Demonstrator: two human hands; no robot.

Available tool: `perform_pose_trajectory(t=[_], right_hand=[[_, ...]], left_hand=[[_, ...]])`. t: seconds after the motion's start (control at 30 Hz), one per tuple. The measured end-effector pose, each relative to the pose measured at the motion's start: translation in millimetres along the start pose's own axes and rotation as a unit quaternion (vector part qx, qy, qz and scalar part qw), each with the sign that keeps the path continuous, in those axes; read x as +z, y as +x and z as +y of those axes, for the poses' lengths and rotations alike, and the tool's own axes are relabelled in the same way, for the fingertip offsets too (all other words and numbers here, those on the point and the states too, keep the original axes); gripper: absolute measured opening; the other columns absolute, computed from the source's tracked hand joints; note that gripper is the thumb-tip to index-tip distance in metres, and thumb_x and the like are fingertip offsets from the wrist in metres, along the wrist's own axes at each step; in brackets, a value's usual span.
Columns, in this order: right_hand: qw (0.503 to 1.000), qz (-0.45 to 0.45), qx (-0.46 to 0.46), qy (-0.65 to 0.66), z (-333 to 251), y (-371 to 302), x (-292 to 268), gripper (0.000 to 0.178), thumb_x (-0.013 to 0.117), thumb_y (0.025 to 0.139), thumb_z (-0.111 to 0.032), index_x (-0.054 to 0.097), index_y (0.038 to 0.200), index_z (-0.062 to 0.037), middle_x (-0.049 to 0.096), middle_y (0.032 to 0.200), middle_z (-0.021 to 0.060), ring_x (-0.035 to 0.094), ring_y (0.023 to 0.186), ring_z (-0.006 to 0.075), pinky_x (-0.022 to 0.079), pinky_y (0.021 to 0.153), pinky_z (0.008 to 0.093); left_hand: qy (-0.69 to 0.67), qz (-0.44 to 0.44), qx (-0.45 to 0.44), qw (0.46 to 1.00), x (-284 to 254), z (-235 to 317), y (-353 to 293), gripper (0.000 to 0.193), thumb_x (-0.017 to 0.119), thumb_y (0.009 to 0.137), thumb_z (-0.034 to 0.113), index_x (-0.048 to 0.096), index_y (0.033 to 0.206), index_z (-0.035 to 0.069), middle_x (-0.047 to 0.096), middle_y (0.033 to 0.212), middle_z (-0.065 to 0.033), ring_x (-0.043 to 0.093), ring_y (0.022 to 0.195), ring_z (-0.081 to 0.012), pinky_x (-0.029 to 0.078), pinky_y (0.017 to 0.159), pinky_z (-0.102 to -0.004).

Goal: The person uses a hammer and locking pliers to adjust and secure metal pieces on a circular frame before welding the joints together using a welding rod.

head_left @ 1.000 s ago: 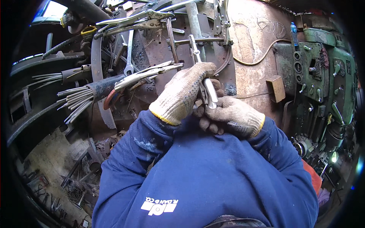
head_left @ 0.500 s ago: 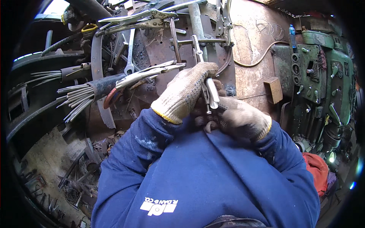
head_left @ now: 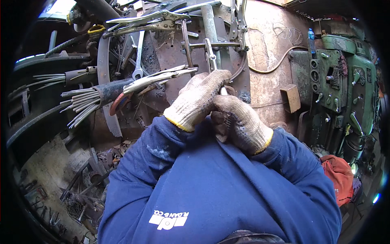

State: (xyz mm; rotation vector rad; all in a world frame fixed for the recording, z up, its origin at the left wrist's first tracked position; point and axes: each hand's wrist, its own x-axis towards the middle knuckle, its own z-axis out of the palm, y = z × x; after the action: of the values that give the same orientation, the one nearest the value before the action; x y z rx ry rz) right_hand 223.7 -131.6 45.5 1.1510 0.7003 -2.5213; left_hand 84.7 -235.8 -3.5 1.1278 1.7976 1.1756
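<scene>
Both hands wear pale knit work gloves with yellow cuffs. My left hand [head_left: 199,95] is closed around the handles of a pair of locking pliers [head_left: 211,57], whose jaw end reaches away from me to a dark metal bar [head_left: 221,44]. My right hand [head_left: 243,120] is closed at the near end of the same handles, touching the left. The gloves hide most of the handles. Another pair of locking pliers [head_left: 156,22] grips an upright rod [head_left: 186,42] beyond my left hand. A third pair [head_left: 241,26] stands at the bar's right end.
Left of my hands lie welding rods in a dark tube [head_left: 87,101], an electrode holder with its cable [head_left: 158,79] and a spanner [head_left: 139,61]. On the right are a wooden block [head_left: 291,97], a green machine with levers [head_left: 345,81], a bottle [head_left: 311,40] and red cloth [head_left: 337,179].
My right hand has shifted left and slightly away from me, closing over the near end of the pliers' handles, which showed before. My left hand has hardly moved.
</scene>
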Motion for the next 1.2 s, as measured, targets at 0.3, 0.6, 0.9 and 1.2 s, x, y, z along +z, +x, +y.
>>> perform_pose_trajectory(t=[0.3,0.6,0.9,1.2], right_hand=[[0.968,0.025,0.033,-0.248,-14,1,7,0.029,0.068,0.097,-0.037,0.064,0.101,-0.0082,0.066,0.076,0.0023,0.06,0.057,0.0116,0.047,0.05,0.0271],[0.969,-0.02,-0.006,-0.247,-20,-3,-10,0.054,0.056,0.103,-0.057,0.066,0.109,-0.0038,0.066,0.088,0.0025,0.062,0.072,0.0106,0.052,0.064,0.0254],[0.94,0.121,-0.161,-0.275,-42,-42,-93,0.038,0.064,0.103,-0.039,0.068,0.109,-0.0012,0.068,0.09,0.0056,0.064,0.075,0.0108,0.055,0.072,0.0266],[0.855,-0.009,-0.357,-0.375,-109,-19,-147,0.022,0.077,0.089,-0.015,0.073,0.105,-0.0013,0.069,0.084,0.0045,0.061,0.069,0.0122,0.05,0.063,0.028]], left_hand=[[0.064,0.019,0.073,0.995,1,-6,-4,0.044,0.072,0.085,0.01,0.061,0.126,0.0,0.071,0.109,-0.0165,0.071,0.098,-0.0306,0.057,0.085,-0.0378],[-0.321,0.025,-0.208,0.924,6,11,0,0.036,0.058,0.104,0.025,0.061,0.129,0.0,0.069,0.104,-0.0092,0.068,0.096,-0.0185,0.057,0.081,-0.0323],[0.082,0.088,0.026,0.992,1,21,-23,0.041,0.059,0.105,0.034,0.059,0.126,-0.002,0.07,0.101,-0.0151,0.07,0.091,-0.0231,0.056,0.083,-0.0345],[0.005,0.329,-0.082,0.941,29,137,-23,0.016,0.08,0.085,0.009,0.071,0.097,0.003,0.072,0.075,-0.0065,0.064,0.06,-0.0154,0.049,0.056,-0.0315]])
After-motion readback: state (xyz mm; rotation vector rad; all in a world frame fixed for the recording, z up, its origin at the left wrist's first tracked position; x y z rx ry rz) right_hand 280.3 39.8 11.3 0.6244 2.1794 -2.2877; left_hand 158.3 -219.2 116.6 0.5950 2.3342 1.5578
